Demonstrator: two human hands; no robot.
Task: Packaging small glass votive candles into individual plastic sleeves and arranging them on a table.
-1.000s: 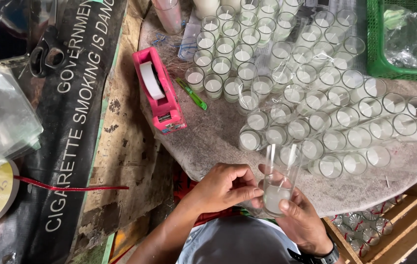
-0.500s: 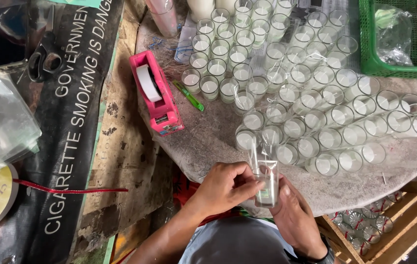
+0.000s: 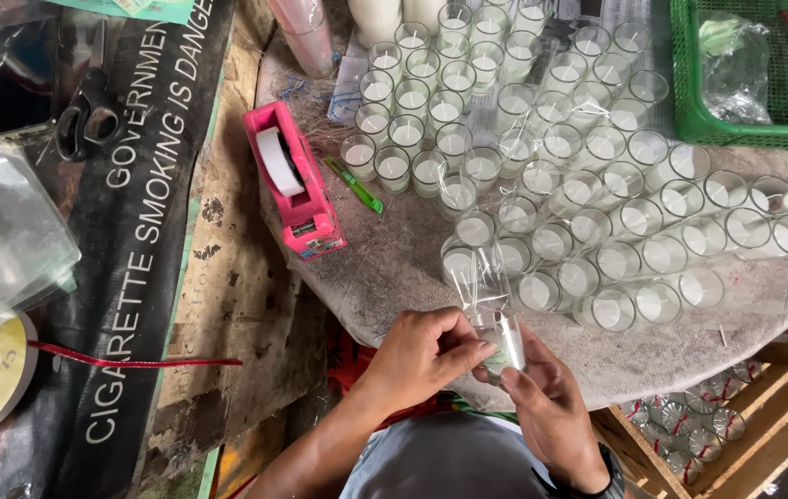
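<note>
Sitting between left hand and right hand: candle glass.

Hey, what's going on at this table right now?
A person holds one small glass candle in both hands, the left hand and right hand closing a clear plastic wrapper around it at the edge of a round table. Many more unwrapped glass candles stand in rows on the table, beside a pink tape dispenser. Wrapped ones sit in a wooden crate below.
</note>
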